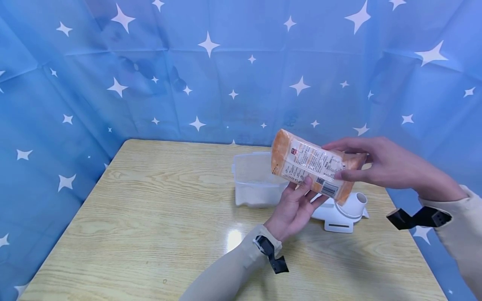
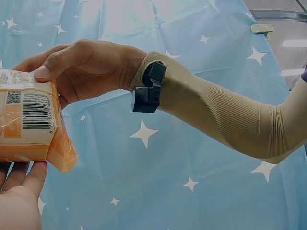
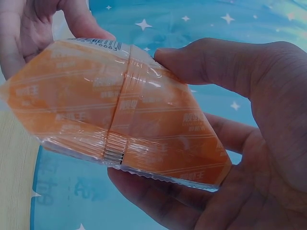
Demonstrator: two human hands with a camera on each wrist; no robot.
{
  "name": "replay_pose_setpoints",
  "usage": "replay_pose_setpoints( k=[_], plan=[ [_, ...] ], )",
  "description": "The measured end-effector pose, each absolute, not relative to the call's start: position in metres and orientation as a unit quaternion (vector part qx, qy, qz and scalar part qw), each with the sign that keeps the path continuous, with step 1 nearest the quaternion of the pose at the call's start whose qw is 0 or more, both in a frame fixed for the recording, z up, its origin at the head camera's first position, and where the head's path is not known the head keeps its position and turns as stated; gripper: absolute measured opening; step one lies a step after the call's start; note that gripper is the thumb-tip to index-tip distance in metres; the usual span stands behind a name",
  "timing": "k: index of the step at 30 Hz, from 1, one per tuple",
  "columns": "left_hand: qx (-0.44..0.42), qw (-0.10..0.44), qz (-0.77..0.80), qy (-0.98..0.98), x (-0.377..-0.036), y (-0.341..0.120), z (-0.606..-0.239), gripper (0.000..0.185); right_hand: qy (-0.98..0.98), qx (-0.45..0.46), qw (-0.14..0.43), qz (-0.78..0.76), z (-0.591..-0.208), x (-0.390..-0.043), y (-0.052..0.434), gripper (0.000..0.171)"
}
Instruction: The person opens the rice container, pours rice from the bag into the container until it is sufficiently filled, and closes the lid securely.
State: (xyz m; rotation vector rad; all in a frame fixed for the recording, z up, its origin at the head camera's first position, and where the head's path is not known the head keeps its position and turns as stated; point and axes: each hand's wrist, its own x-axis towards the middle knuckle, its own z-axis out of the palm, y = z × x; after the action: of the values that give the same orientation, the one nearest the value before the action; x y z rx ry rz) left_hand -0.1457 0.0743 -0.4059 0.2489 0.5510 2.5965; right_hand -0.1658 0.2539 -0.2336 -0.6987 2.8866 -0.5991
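Observation:
An orange plastic packet (image 1: pixel 314 166) with a white printed label and barcode hangs above the table, held by both hands. My left hand (image 1: pixel 301 191) grips it from below, with the thumb on the label. My right hand (image 1: pixel 339 161) pinches the packet's right end between thumb and fingers. In the left wrist view the packet (image 2: pixel 29 124) shows its barcode, with the right hand (image 2: pixel 72 67) over it and my left hand's fingers (image 2: pixel 21 184) beneath. The right wrist view shows the packet's (image 3: pixel 120 115) sealed end lying in the right hand (image 3: pixel 249 124), with the left hand (image 3: pixel 33 28) behind it.
A clear plastic container (image 1: pixel 253 179) with something white in its bottom stands on the wooden table (image 1: pixel 150 209) behind the hands. A white plastic device (image 1: pixel 340 213) with a round spout lies under the packet. Blue starred cloth (image 1: pixel 188 83) walls in the table.

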Motion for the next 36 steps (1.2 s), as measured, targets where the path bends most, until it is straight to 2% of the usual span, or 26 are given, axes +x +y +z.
replay_pose_setpoints(
  k=[36],
  plan=[
    [0.079, 0.234, 0.948, 0.198, -0.1453, 0.0751, -0.4058, 0.044, 0.953, -0.226, 0.062, -0.190, -0.2318, -0.1651, 0.2532, 0.057]
  ],
)
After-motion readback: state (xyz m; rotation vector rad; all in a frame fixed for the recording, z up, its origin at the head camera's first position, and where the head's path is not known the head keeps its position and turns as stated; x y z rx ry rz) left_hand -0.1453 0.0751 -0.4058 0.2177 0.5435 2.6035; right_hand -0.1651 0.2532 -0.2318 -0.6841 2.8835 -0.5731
